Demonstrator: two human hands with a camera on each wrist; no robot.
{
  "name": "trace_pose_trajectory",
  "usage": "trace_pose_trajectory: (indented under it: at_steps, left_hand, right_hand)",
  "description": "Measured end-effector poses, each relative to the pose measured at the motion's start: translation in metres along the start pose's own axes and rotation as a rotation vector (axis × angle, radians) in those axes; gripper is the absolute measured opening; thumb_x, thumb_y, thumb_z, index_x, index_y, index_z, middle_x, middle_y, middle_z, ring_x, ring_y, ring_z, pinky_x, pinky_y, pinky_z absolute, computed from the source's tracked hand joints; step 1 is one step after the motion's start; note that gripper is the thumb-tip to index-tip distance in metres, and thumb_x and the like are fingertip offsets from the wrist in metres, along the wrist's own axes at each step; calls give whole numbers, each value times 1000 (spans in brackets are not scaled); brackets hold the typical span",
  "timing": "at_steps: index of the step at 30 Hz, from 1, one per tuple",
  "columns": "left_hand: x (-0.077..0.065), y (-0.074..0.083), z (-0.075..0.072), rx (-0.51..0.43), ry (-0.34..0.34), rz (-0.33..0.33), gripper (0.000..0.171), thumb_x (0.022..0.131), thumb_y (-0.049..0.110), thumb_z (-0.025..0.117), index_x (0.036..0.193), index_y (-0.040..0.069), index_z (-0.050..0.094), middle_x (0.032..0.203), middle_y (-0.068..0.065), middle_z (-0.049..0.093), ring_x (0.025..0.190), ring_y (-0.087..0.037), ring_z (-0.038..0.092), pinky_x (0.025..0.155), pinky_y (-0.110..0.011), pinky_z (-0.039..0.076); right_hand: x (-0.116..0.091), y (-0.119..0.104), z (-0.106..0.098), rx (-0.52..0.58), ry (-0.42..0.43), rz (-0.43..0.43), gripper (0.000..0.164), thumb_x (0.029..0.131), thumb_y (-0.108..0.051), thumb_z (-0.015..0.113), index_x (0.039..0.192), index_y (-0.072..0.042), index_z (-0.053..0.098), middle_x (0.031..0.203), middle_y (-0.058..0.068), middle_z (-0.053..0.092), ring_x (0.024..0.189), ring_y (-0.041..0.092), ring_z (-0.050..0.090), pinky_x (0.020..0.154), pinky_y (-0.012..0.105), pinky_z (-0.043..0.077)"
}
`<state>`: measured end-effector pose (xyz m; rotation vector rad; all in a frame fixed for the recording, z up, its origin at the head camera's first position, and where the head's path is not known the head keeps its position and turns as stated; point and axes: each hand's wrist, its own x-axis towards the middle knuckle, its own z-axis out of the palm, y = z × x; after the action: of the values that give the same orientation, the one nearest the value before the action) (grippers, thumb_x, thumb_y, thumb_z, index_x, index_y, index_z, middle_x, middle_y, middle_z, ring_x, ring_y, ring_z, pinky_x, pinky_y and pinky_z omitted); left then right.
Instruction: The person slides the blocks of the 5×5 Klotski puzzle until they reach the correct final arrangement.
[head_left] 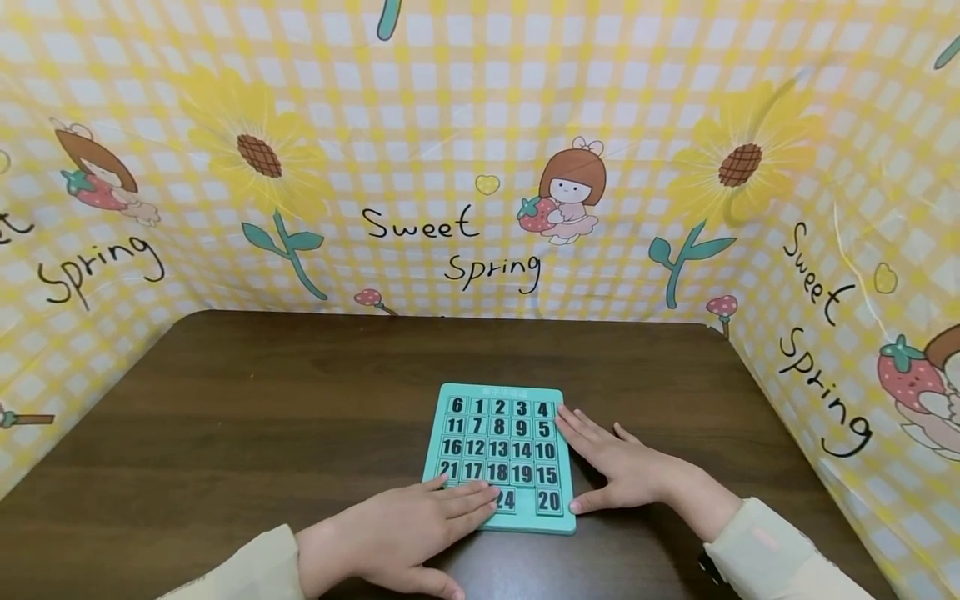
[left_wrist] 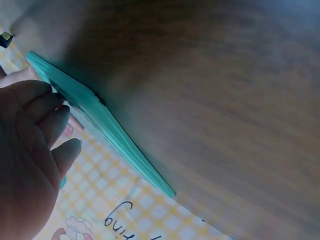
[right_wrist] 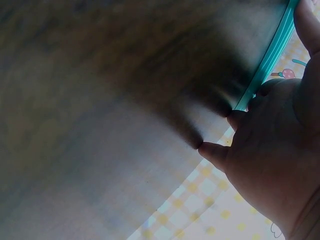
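Note:
A teal sliding number puzzle [head_left: 491, 390] lies flat on the table, its black-numbered tiles set in rows. In the bottom row a gap shows between tile 24 [head_left: 507, 501] and tile 20 [head_left: 549, 502]. My left hand [head_left: 420, 525] reaches over the lower left corner with straight fingers, the fingertips on the bottom row beside 24; it covers the tiles there. Along the right edge of the puzzle, my right hand [head_left: 622, 471] rests with fingers spread, fingertips near tile 4 and thumb at the lower right corner. Both wrist views show the puzzle's teal side edge [left_wrist: 115, 132].
The dark wooden table [head_left: 262, 400] reaches beyond the puzzle on all sides. A yellow checked cloth [head_left: 420, 150] with printed flowers and lettering hangs behind the table and along both sides.

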<state>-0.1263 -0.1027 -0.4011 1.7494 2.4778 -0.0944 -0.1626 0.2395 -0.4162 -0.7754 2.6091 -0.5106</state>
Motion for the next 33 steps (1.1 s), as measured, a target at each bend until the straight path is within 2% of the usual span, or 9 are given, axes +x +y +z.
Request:
trace_pose_trajectory:
  at_steps: [11,16,24,33]
  left_hand:
    - [21,3,-2,50,-15,36,83,98,69,29,157,11,31,164,-3,29,151,-15,29,114,-45,41]
    - [22,4,-2,65,-11,28,83,98,70,28,157,11,31,164,-3,29,151,-15,30,113,-44,42]
    - [2,-4,-3,-7,38,-35,87,96,72,31,156,9,34,164,-6,29,151,-19,30,112,-51,41]
    - [-22,-7,3,-22,79,-82,86,96,71,34,155,9,35,162,-7,33,149,-21,34,109,-53,43]
  right_hand:
    - [1,3,1,-7,7,-4,112,82,-72,62,162,-17,6,169,3,-1,156,31,4,113,76,10]
    - [1,2,0,-5,8,-21,112,83,-72,61,162,-14,6,169,6,0,155,35,6,111,78,10]
    - [0,0,-1,2,5,-19,112,83,-70,62,162,-15,4,169,5,-2,156,34,4,112,77,9]
    - [0,0,-1,3,-6,-18,111,84,-69,62,162,-16,4,169,5,-3,156,33,3,112,76,8]
